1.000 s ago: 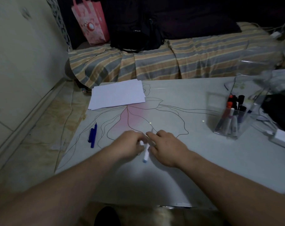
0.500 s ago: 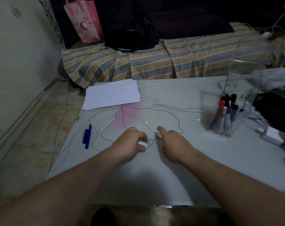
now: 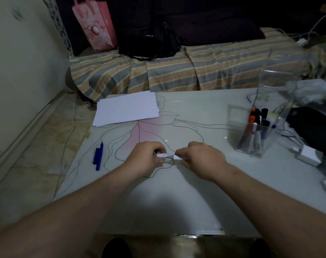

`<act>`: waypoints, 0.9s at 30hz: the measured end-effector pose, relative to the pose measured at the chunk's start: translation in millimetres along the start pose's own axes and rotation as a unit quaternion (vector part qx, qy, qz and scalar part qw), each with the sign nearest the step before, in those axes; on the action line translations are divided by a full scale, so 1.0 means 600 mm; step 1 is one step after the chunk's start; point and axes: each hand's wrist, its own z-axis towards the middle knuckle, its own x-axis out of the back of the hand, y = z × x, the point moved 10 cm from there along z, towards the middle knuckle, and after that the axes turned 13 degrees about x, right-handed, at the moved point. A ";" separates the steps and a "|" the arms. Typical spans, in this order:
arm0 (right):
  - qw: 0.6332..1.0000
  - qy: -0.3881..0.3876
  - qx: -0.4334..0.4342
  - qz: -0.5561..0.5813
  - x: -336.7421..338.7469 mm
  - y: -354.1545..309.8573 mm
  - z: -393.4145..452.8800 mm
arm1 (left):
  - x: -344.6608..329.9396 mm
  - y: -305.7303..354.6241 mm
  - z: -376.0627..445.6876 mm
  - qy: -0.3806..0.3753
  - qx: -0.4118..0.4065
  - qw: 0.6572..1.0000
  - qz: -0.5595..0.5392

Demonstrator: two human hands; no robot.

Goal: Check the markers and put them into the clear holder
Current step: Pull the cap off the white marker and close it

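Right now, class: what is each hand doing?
Left hand: fingers curled, pinching the white cap.
Right hand: fingers curled, holding the marker, tip towards the cap.

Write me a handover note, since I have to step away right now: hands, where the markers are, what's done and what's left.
Left hand: grips the white cap.
Right hand: grips the marker, tip bare and pointing at the cap, just above the table.
Holder: on the table's right side, several markers already standing inside.
Blue pens: two lying at the table's left.
Paper: stack at the far left, untouched.
Done: some markers stored.
Left: cap this marker, put it in the holder, then likely deal with the blue pair.
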 end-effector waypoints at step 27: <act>0.991 0.069 0.084 0.084 0.100 0.002 -0.033 | 0.037 0.148 -0.050 0.024 -0.137 0.990 -0.022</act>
